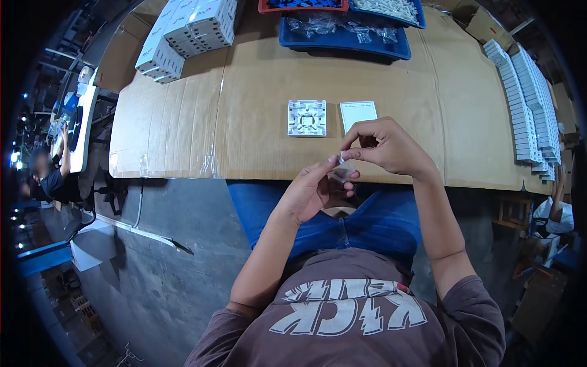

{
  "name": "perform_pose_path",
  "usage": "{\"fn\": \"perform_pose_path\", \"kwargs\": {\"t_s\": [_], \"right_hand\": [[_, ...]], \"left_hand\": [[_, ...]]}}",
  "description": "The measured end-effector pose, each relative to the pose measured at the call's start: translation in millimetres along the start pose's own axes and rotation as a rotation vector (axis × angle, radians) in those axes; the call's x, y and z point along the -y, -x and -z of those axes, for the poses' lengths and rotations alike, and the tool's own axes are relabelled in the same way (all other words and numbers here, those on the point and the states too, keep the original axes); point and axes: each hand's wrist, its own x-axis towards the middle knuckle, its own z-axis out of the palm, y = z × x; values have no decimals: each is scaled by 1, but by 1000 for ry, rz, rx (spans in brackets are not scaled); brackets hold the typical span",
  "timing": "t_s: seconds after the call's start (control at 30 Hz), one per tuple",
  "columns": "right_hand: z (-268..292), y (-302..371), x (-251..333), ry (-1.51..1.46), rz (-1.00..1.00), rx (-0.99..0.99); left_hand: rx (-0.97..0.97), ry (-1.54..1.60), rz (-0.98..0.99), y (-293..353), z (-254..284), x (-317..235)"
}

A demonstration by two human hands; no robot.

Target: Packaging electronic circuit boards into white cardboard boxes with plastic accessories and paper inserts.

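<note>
Between my two hands, over the table's near edge, is a small clear plastic bag [344, 174]. My left hand [313, 191] pinches it between thumb and fingers, the other fingers curled beneath. From the right, my right hand [386, 147] pinches the top of the bag with thumb and forefinger. Whether anything lies inside the bag I cannot tell. Beyond my hands a square white plastic housing [307, 118] lies on the cardboard with its inner structure facing up. To its right is a flat white square plate [358, 112], partly covered by my right hand.
Cardboard [177, 122] covers the table. At the back stand a blue tray [342, 49] of clear bags, a red tray [302, 8] of dark blue pieces and another blue tray [422, 15] of white pieces. White boxes [199, 27] are stacked back left; white units [520, 104] line the right.
</note>
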Motion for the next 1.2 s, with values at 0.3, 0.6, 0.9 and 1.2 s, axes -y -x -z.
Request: {"fn": "perform_pose_path", "kwargs": {"t_s": [0.3, 0.6, 0.9, 1.2], "right_hand": [[4, -3, -8, 23, -31, 7], [1, -3, -14, -41, -3, 20], [6, -8, -18, 39, 4, 133], [14, -8, -22, 98, -4, 403]], "left_hand": [[4, 52, -19, -4, 5, 5], [80, 79, -12, -9, 11, 7], [-59, -51, -97, -9, 14, 11], [-39, -121, -125, -12, 12, 7]]}}
